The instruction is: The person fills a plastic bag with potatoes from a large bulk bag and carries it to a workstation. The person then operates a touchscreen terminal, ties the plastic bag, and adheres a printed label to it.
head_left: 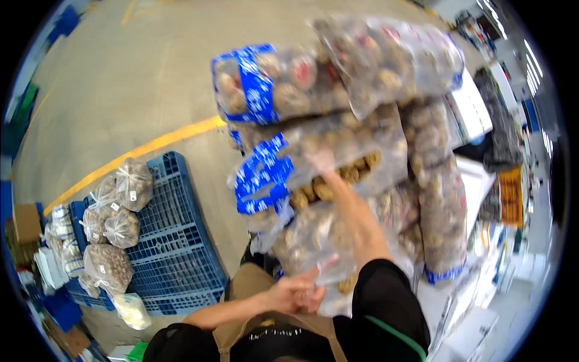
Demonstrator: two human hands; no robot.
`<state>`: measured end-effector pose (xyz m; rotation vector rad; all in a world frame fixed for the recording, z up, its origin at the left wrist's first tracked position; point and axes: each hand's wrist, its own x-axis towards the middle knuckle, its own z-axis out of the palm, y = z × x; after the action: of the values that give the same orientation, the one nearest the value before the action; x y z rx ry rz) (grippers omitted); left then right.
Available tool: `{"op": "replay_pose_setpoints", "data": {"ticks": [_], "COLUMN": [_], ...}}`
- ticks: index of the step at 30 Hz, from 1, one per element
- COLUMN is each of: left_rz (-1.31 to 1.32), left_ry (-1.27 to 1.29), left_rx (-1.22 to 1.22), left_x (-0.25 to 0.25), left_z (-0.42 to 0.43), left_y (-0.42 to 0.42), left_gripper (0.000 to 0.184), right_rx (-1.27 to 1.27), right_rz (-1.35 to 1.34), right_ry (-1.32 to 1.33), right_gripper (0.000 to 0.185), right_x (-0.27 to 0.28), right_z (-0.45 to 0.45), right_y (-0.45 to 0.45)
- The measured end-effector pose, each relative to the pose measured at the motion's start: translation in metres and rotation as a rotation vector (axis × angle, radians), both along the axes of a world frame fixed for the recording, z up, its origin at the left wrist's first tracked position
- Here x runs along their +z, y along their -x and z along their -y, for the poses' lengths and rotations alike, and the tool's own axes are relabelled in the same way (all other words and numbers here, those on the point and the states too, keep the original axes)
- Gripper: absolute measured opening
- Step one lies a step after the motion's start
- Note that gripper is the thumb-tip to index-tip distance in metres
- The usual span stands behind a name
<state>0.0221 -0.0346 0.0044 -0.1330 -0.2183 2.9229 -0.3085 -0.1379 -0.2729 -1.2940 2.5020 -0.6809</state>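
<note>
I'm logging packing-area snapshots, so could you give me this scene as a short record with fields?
Right hand: blurred, at the opened bag; grip unclear
Left hand: close to the body, by the lower bags; grip unclear
Opened bag: clear plastic, blue-printed end; brown lumps show through the opening
Around it: more large filled clear bags, stacked
Person's left: blue pallet bearing smaller tied bags
Floor: yellow line beyond the pallet
</note>
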Motion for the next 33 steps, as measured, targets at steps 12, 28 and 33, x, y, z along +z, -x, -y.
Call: {"op": "replay_pose_setpoints", "data": {"ticks": [12, 28, 33], "left_rz": [0.019, -0.213, -0.193], "left_ry": [-0.072, 0.064, 0.016], "left_rx": [0.235, -0.010, -0.038], "left_x": [0.002, 0.017, 0.010], "left_z": [-0.023, -0.042, -0.019], "left_y": [0.015, 0.014, 0.009], "left_gripper": [0.067, 0.063, 0.085], "right_rx": [-0.425, 0.297, 0.647], "right_rz": [1.172, 0.078, -0.202], "right_ry": [0.366, 0.104, -0.006], "right_gripper": [0.074, 0.024, 0.046], "right_x": [0.268, 0.235, 0.046], "right_z": [-0.239, -0.181, -0.038], "right_y": [-0.037, -0.039, -0.017]}}
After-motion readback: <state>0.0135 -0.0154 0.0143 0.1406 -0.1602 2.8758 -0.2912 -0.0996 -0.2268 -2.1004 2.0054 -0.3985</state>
